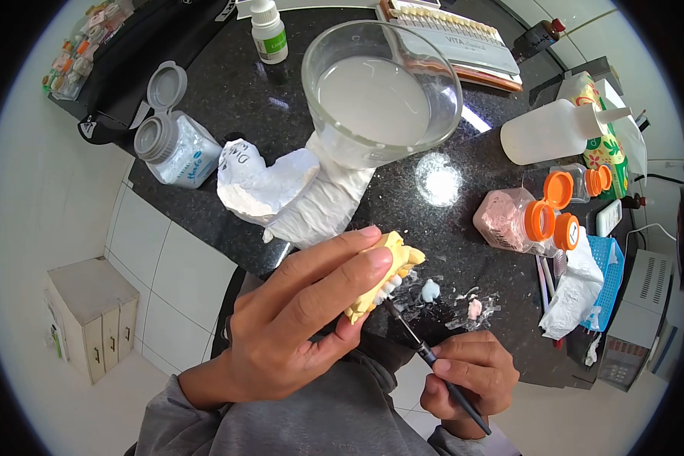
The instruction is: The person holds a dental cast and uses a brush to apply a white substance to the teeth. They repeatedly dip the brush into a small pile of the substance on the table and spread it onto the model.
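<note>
My left hand (pixel 289 327) is closed around a yellow dental model (pixel 369 299), whose row of white teeth (pixel 391 286) faces right. In my right hand (pixel 475 374) is a slim black-handled brush (pixel 427 354), pinched between thumb and fingers. Its dark tip reaches up to the lower edge of the white teeth. Just right of the model, a pale blue dab of material (pixel 430 290) lies on the dark counter (pixel 403 201). Further right sits a small pink dab (pixel 475 308) amid whitish smears.
Ahead stands a glass bowl (pixel 317 114) of cloudy liquid. Left of it are a white plaster cast (pixel 262 186) on a folded cloth (pixel 330 204) and an open-lidded jar (pixel 190 152). To the right are a squeeze bottle (pixel 543 135), a pink powder jar (pixel 501 219) and a crumpled tissue (pixel 568 300).
</note>
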Demonstrator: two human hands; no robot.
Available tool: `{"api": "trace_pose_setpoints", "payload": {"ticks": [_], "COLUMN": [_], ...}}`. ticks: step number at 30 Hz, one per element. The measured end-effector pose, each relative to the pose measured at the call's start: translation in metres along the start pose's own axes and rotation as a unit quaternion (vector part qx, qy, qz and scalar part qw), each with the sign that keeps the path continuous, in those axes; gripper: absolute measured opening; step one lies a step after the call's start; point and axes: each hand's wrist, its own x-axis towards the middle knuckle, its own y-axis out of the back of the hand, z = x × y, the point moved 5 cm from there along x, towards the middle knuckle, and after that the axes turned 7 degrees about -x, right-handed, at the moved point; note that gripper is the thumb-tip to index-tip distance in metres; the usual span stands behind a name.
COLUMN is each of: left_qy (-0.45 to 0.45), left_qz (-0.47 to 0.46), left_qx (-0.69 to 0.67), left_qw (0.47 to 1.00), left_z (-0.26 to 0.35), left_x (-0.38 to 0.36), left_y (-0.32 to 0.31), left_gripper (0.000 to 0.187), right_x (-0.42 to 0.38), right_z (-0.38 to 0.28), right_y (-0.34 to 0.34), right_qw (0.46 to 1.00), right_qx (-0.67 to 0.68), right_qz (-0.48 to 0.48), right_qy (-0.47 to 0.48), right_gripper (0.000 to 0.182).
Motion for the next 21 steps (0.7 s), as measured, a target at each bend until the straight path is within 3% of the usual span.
{"api": "trace_pose_setpoints", "payload": {"ticks": [1,7,20,21], "left_qy": [-0.019,-0.023,-0.019,-0.005], "left_qz": [-0.039,-0.046,-0.044,-0.007], "left_qx": [0.021,0.025,0.027,0.010], "left_qw": [0.999,0.998,0.998,1.000], "left_z": [0.0011,0.0013,0.0028,0.0028], "left_x": [-0.0002,-0.0001,0.0002,0.0012], "left_y": [-0.0017,-0.0013,-0.0042,-0.0043], "left_gripper": [0.060,0.060,0.061,0.060], "right_x": [-0.0001,-0.0006,-0.0001,-0.0003], "right_z": [0.0000,-0.0005,0.0001,0.0001], "right_y": [-0.0002,-0.0011,-0.0021,-0.0022], "right_qw": [1.000,1.000,1.000,1.000], "right_qx": [0.005,0.009,0.001,0.001], "right_qz": [-0.003,-0.010,-0.016,-0.016], "right_qy": [0.001,-0.002,0.009,0.009], "right_gripper": [0.031,0.031,0.033,0.033]}}
